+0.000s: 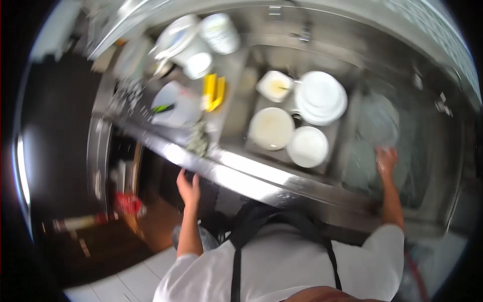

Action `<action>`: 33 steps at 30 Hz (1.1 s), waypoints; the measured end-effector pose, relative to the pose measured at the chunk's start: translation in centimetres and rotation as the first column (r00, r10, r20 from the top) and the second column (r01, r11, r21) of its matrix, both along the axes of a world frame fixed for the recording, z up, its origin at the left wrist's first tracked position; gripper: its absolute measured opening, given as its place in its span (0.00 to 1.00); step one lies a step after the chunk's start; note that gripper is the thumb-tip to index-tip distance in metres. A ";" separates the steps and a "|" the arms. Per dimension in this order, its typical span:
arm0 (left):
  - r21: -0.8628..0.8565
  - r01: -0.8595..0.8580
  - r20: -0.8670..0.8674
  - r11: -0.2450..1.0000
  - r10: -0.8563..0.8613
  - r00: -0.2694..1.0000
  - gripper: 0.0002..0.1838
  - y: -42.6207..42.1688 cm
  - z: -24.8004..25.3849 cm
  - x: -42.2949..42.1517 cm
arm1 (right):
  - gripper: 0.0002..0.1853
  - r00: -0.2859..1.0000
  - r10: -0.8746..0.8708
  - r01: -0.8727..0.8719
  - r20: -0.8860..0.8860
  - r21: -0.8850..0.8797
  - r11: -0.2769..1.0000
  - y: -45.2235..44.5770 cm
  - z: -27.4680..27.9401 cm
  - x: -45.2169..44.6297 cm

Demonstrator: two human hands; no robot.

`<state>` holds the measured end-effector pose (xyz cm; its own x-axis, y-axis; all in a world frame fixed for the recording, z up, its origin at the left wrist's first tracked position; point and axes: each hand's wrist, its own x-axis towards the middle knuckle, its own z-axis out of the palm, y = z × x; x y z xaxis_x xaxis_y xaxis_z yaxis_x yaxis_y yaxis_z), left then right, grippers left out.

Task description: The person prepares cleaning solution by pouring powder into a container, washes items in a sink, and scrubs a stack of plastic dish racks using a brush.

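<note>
My right hand (386, 160) is over the right sink basin with its fingers curled at the near rim of a round, pale plate (378, 121). The plate looks greyish in the cloudy water, and blur hides the exact grip. My left hand (188, 190) is in front of the steel counter's front edge (201, 170), thumb and fingers apart, holding nothing. In the left basin stand a stack of white plates (320, 98), a squarish white bowl (275, 86) with yellowish residue, a cream round dish (272, 129) and a white round bowl (308, 146).
On the left counter are a yellow object (214, 93), a crumpled greenish cloth (198, 139), a pale board-like piece (176, 105) and stacked white containers (220, 33). A faucet (305, 33) is on the back wall. A red item (129, 203) lies low at left.
</note>
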<state>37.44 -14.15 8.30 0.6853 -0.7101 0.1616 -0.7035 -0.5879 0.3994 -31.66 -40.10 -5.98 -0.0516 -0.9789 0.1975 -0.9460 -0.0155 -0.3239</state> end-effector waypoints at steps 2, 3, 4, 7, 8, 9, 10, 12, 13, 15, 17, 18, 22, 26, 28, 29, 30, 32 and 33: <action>-0.128 -0.020 0.021 0.992 0.023 1.000 0.30 -1.8 1.8 0.4 | 0.19 0.648 -0.311 0.183 0.695 0.254 0.950 -0.5 -3.3 -0.7; -0.183 -0.006 0.025 0.983 0.011 1.000 0.30 -2.5 2.4 0.7 | 0.22 0.256 -0.415 0.353 0.873 0.315 0.881 -0.2 1.2 2.3; -0.239 -0.023 -0.023 0.971 0.018 1.000 0.30 -3.5 3.5 0.5 | 0.23 0.239 -0.384 0.382 0.892 0.277 0.882 0.1 1.9 2.3; -0.371 0.044 -0.117 0.927 -0.094 0.989 0.30 -6.2 6.5 1.0 | 0.22 0.156 -0.424 0.513 0.892 0.293 0.807 2.5 4.3 2.5; -0.382 0.084 -0.122 0.920 -0.141 0.982 0.29 -7.1 7.8 1.1 | 0.22 0.137 -0.396 0.496 0.908 0.283 0.821 3.2 5.1 2.5; -0.416 0.147 -0.128 0.897 -0.219 0.967 0.26 -7.9 8.1 2.0 | 0.22 0.116 -0.371 0.483 0.921 0.274 0.832 3.9 5.9 2.6; -0.398 0.209 -0.119 0.893 -0.277 0.954 0.24 -8.9 9.2 2.4 | 0.22 0.094 -0.343 0.473 0.935 0.261 0.842 4.3 6.7 2.7; -0.390 0.354 -0.032 0.850 -0.397 0.917 0.20 -11.2 11.2 3.4 | 0.18 0.138 -0.277 0.412 0.951 0.199 0.889 4.6 9.6 4.6; -0.393 0.434 0.050 0.811 -0.453 0.890 0.19 -12.6 12.1 4.4 | 0.16 0.158 -0.241 0.382 0.958 0.166 0.909 4.7 11.7 6.4; -0.385 0.481 0.063 0.788 -0.497 0.865 0.16 -15.6 13.2 6.7 | 0.15 0.120 -0.126 0.316 0.985 0.083 0.945 3.7 15.3 10.5; -0.268 0.455 -0.033 0.849 -0.480 0.877 0.16 -18.5 13.8 9.6 | 0.14 0.053 -0.061 0.250 0.997 0.046 0.967 3.1 20.2 16.9; -0.158 0.454 -0.054 0.877 -0.467 0.883 0.16 -19.9 13.7 11.2 | 0.14 0.006 -0.052 0.217 0.999 0.049 0.975 2.9 22.6 20.6; -0.008 0.534 -0.108 0.845 -0.532 0.840 0.15 -24.6 11.9 15.3 | 0.17 -0.059 -0.071 -0.039 0.996 0.069 0.997 1.5 27.5 31.9; 0.045 0.555 -0.521 0.831 -0.454 0.722 0.14 -27.3 10.9 15.8 | 0.13 0.054 -0.040 -0.240 0.998 0.052 0.969 0.2 30.3 42.2; 0.044 0.556 -0.724 0.830 -0.357 0.591 0.13 -28.1 11.0 16.0 | 0.13 0.200 -0.021 -0.295 0.979 0.081 0.952 0.1 32.1 46.8; 0.029 0.566 -0.747 0.824 -0.358 0.560 0.12 -28.3 11.0 16.3 | 0.13 0.272 -0.010 -0.321 0.962 0.100 0.942 -0.1 32.8 48.5; 0.014 0.574 -0.770 0.818 -0.357 0.528 0.11 -28.5 10.8 16.8 | 0.14 0.329 0.033 -0.360 0.944 0.093 0.928 -0.4 33.5 49.6; 0.294 0.756 -0.481 0.585 -0.593 0.646 0.09 -29.0 10.6 18.4 | 0.16 0.433 0.119 -0.442 0.894 0.095 0.892 -0.8 34.4 51.6; 0.458 0.762 -0.326 0.458 -0.711 0.623 0.08 -29.4 10.4 19.3 | 0.18 0.450 0.130 -0.454 0.883 0.101 0.885 -0.9 35.2 52.6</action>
